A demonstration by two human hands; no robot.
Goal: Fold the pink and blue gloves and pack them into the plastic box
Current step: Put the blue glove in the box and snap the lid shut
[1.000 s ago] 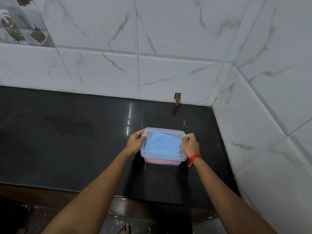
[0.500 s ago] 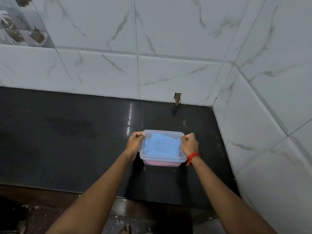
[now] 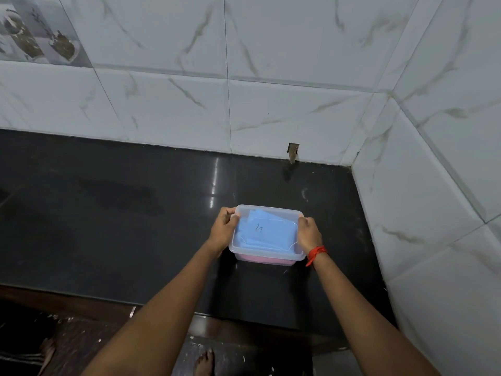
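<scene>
Packing looks finished: both hands grip the filled box.
The left hand (image 3: pixel 223 232) and right hand (image 3: pixel 309 234) curl round the short ends of the clear rectangular plastic box (image 3: pixel 267 208), at the right part of the glossy black stone counter (image 3: pixel 108 213). Inside, folded blue gloves (image 3: pixel 264 229) lie over pink gloves (image 3: pixel 264 259). The next move probably calls for a steady release.

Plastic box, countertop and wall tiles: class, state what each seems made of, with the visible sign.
Plastic box: clear, slightly frosted plastic; blue gloves show through it.
Countertop: dark polished stone, perhaps granite; it mirrors a streak of light.
Wall tiles: glossy white ceramic, probably, marble-patterned; grey veins, straight grout lines.
</scene>
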